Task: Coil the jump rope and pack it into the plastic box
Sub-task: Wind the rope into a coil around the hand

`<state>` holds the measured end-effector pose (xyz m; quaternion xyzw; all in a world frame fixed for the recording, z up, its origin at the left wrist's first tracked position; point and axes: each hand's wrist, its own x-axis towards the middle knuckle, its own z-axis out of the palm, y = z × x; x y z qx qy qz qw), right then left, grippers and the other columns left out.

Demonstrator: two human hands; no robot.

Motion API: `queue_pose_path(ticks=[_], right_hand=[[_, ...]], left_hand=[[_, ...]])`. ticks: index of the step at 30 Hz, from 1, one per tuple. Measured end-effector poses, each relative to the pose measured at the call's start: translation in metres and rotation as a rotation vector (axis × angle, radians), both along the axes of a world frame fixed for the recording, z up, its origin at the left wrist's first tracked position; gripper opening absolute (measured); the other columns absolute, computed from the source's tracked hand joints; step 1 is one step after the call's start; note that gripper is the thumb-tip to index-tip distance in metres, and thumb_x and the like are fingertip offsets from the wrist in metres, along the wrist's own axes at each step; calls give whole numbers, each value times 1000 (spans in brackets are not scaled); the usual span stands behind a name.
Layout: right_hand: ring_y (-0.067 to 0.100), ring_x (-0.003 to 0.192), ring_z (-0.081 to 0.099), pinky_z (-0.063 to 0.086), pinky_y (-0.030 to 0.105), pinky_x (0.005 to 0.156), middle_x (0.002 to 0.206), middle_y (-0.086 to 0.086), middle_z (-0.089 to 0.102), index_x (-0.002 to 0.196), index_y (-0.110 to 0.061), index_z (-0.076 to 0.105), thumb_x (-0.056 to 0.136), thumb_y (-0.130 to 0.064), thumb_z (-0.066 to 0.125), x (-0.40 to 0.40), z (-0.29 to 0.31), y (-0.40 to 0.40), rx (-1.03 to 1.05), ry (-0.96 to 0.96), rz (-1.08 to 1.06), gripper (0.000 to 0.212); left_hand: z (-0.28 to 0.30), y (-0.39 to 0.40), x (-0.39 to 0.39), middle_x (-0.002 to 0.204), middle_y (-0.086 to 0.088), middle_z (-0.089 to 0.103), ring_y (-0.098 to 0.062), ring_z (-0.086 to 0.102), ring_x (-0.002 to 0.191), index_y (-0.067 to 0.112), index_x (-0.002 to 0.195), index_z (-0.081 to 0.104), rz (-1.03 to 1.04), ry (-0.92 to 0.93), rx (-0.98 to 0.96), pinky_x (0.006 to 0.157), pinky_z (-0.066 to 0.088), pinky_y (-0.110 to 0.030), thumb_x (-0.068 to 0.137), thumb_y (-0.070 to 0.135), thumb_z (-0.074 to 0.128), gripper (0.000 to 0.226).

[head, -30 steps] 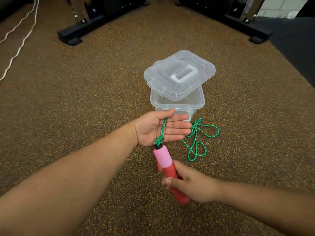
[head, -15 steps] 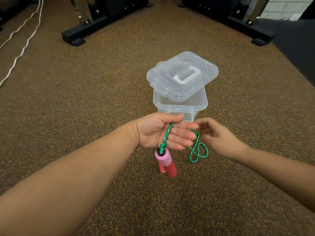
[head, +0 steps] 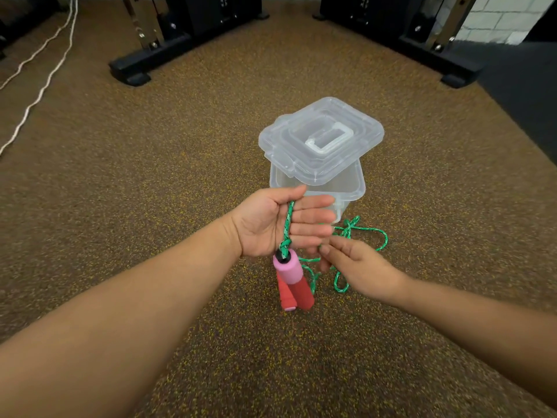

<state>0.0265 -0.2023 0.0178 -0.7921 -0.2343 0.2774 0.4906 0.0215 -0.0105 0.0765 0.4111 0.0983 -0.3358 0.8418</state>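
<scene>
My left hand [head: 268, 227] is palm up just in front of the clear plastic box [head: 351, 188]. The green jump rope [head: 383, 238] crosses its palm under the thumb. One pink-and-red handle [head: 291, 273] dangles from that hand. A second red handle [head: 284, 294] lies on the floor just behind the first. My right hand [head: 358, 268] pinches the rope just below the left fingers. The remaining rope lies in loose loops on the floor beside the box. The clear lid [head: 321, 140] rests askew on top of the box, leaving its near side uncovered.
Speckled brown rubber flooring [head: 150, 176] surrounds everything. Black gym machine bases stand at the back left [head: 129, 72] and back right [head: 452, 75]. White cables [head: 39, 89] run along the far left. A dark mat [head: 530, 110] lies at the right.
My right hand let go of the red handle, reached over beside the left fingers and pinched the rope. The handle now hangs from my left hand.
</scene>
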Motion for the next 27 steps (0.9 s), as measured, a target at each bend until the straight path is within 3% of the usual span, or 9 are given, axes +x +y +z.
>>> queue_pose_path(ticks=[4,7,10,15,18,20,23,25,27], right_hand=[[-2,56,48,37,14,59,61,-15,56,95,-20,63,99,-18,43,-16,2,-2,-108,-184,61,21],[-12,65,50,35,9,63,67,-41,53,94,-16,62,99,-18,42,-25,15,1,-159,-312,147,21],[-11,65,48,34,10,63,63,-23,52,92,-21,60,99,-25,42,-30,22,6,-165,-379,163,20],[0,71,52,44,28,70,71,-17,55,86,-29,55,95,-43,34,-31,40,11,-204,-503,230,27],[0,67,49,44,32,69,66,-19,51,84,-28,56,92,-47,34,-28,59,13,-187,-539,275,30],[-1,64,49,43,29,65,65,-20,53,83,-25,59,88,-44,34,-22,74,16,-153,-536,277,32],[2,71,58,47,25,70,82,-14,68,82,-23,63,86,-33,41,-5,87,17,-25,-383,204,25],[21,80,64,52,40,79,86,2,72,81,-26,62,86,-36,42,6,92,17,-1,-350,154,22],[20,79,62,50,37,79,81,1,70,75,-32,59,88,-36,44,17,96,16,23,-362,130,20]], left_hand=[[-4,0,4,83,-9,77,-20,74,75,7,87,77,129,-11,-5,67,59,-31,98,32,28,56],[-7,-2,7,88,-9,76,-20,74,79,6,98,71,199,-40,8,73,58,-31,99,33,27,51],[-8,-4,8,91,-9,76,-19,74,82,7,105,64,237,-55,45,78,56,-30,100,36,25,49],[-8,-3,8,94,-11,75,-21,73,89,4,108,63,218,-46,105,84,54,-33,99,43,21,58],[-9,-2,8,95,-12,75,-20,68,101,4,109,63,152,-39,187,86,53,-32,97,51,15,69],[-11,-1,7,94,-13,74,-21,71,92,3,110,63,109,-29,219,80,56,-31,95,55,12,75],[-13,-3,4,75,-12,73,-20,67,59,2,105,66,92,-10,243,59,56,-26,95,57,12,77],[-14,-4,3,69,-13,72,-23,69,61,4,91,72,81,-20,252,74,56,-33,95,57,11,81],[-13,-4,2,80,-15,74,-26,72,75,5,86,74,10,-43,268,81,53,-35,93,60,6,87]])
